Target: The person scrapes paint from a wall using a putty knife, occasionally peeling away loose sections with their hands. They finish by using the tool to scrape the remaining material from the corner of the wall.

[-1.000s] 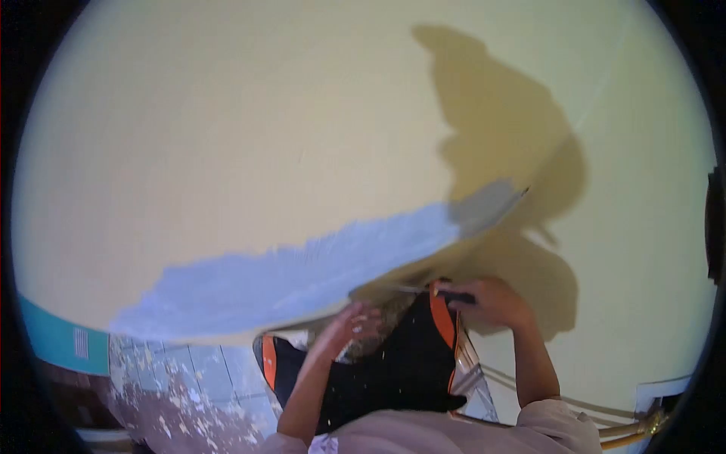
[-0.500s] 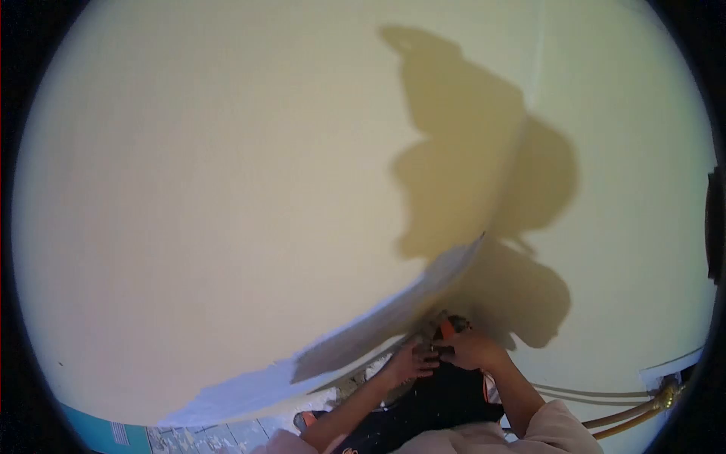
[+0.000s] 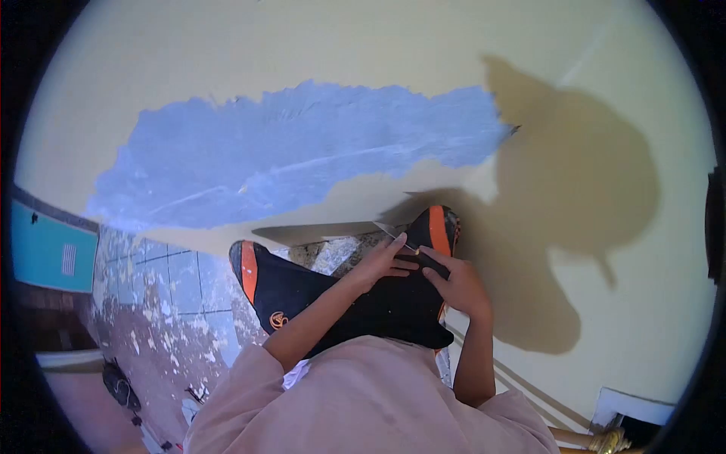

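My right hand (image 3: pixel 460 287) is wrapped round the dark handle of a scraper (image 3: pixel 428 262), which has a brass-coloured collar and a thin metal blade. The blade points up and left, seen nearly edge-on. My left hand (image 3: pixel 380 265) pinches the blade near the collar, its other fingers bent below. Both hands are above my lap, between my knees in black trousers (image 3: pixel 299 291) with orange stripes. Facing me, the cream wall (image 3: pixel 423 45) has a wide bare bluish-grey patch (image 3: pixel 280 147) with ragged paint edges.
Paint flakes litter the tiled floor (image 3: pixel 178 280) at left. A teal panel (image 3: pixel 49 242) stands at the far left, with dark objects (image 3: pixel 117 386) below it. At lower right are yellowish hoses (image 3: pixel 571 436) and a wall opening (image 3: pixel 639 427). My shadow falls on the wall.
My view has tilted downward, showing more of my lap, the floor and the bare patch. Both hands stay together in my lap, and the scraper's blade now shows clearly.
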Tool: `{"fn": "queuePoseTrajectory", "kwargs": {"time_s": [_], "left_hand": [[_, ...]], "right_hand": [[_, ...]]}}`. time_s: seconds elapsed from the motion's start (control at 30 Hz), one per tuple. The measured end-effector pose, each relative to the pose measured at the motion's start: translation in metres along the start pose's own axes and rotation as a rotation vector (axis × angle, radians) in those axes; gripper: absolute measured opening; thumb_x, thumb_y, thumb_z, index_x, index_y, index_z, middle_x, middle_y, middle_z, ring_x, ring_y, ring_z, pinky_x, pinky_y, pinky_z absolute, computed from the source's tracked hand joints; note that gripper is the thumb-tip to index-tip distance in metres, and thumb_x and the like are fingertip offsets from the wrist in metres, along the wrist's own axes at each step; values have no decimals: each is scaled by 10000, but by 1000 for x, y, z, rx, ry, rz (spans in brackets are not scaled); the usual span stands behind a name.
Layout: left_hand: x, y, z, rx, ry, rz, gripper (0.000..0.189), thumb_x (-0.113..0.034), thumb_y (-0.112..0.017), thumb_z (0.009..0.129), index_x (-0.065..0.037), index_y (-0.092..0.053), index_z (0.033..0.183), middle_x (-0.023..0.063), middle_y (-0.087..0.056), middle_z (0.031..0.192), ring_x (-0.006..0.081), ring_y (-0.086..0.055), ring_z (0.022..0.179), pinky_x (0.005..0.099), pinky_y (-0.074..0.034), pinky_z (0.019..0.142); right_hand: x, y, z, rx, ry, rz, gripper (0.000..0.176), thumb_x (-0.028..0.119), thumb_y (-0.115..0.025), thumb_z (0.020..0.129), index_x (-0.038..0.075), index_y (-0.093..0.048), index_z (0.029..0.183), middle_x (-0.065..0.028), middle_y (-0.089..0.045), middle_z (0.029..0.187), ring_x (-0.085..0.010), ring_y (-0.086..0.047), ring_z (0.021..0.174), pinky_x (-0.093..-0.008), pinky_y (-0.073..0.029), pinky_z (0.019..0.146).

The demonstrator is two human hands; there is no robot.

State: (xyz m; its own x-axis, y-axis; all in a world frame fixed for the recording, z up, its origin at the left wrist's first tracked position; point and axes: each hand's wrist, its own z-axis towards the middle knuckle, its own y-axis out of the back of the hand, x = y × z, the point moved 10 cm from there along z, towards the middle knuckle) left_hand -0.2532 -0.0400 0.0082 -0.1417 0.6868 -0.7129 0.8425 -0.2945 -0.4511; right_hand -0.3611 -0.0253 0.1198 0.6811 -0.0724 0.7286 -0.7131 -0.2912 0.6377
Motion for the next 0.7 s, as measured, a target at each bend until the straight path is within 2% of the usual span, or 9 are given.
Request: {"fn": "queuePoseTrajectory", "kwargs": {"time_s": [0.07, 0.13, 0.17, 0.23, 0.33, 0.5, 0.63, 0.7], "left_hand": [[13, 14, 9, -59, -30, -19, 616, -517, -409, 908, -7, -366, 1250, 196, -459, 1187, 327, -573, 1027, 423, -454, 893], [21, 30, 21, -18, -71, -160, 647, -528, -404, 905, -22, -317, 1298, 211, -445, 1200, 330, -572, 1029, 420, -454, 893], [7, 30, 11, -27, -133, -188, 656, -530, -402, 904, -30, -301, 1316, 212, -433, 1211, 336, -562, 1044, 422, -449, 901], [-17, 27, -5, 6, -168, -233, 656, -530, -404, 903, -29, -306, 1315, 211, -427, 1216, 339, -555, 1056, 420, -449, 901], [-26, 28, -9, 56, -227, -286, 622, -535, -414, 897, -40, -358, 1270, 175, -454, 1189, 326, -555, 1056, 421, -447, 899], [4, 5, 14, 91, -99, -502, 571, -577, -458, 859, -67, -459, 1116, 68, -529, 1015, 241, -556, 981, 418, -438, 883], [24, 10, 9, 41, -97, -553, 669, -633, -497, 804, -51, -458, 1131, 72, -519, 1023, 234, -546, 970, 416, -430, 890], [37, 13, 3, 24, -87, -617, 674, -634, -497, 804, -54, -454, 1144, 72, -518, 1032, 235, -546, 973, 414, -428, 891]], "right_hand": [[-16, -9, 6, 10, -7, 41, 353, 193, -612, 815, 128, -582, 1161, -219, -612, 991, -368, -595, 917, -387, -471, 808], [-10, -12, 10, -47, 105, 82, 335, 170, -596, 826, 96, -584, 1152, -195, -610, 1037, -355, -593, 946, -371, -464, 826], [-8, -15, 12, -38, 103, 82, 335, 170, -596, 826, 96, -584, 1152, -195, -610, 1037, -355, -593, 946, -371, -464, 826], [22, 0, 4, -109, 228, 112, 329, 158, -590, 830, 66, -582, 1146, -177, -608, 1071, -330, -600, 966, -349, -459, 839], [24, -4, 1, -69, 154, 111, 331, 171, -592, 835, 58, -582, 1146, -179, -607, 1078, -307, -603, 986, -325, -453, 850], [-2, 1, -8, -78, 103, 161, 344, 207, -588, 850, 70, -574, 1166, -171, -610, 1090, -278, -603, 1012, -314, -446, 860], [-12, -15, -7, -21, 26, 161, 352, 232, -584, 859, 71, -571, 1172, -169, -611, 1099, -268, -609, 1007, -314, -448, 857], [-5, -21, -5, 14, 76, 132, 352, 231, -584, 859, 70, -571, 1171, -174, -609, 1101, -270, -609, 1005, -312, -447, 859]]}}
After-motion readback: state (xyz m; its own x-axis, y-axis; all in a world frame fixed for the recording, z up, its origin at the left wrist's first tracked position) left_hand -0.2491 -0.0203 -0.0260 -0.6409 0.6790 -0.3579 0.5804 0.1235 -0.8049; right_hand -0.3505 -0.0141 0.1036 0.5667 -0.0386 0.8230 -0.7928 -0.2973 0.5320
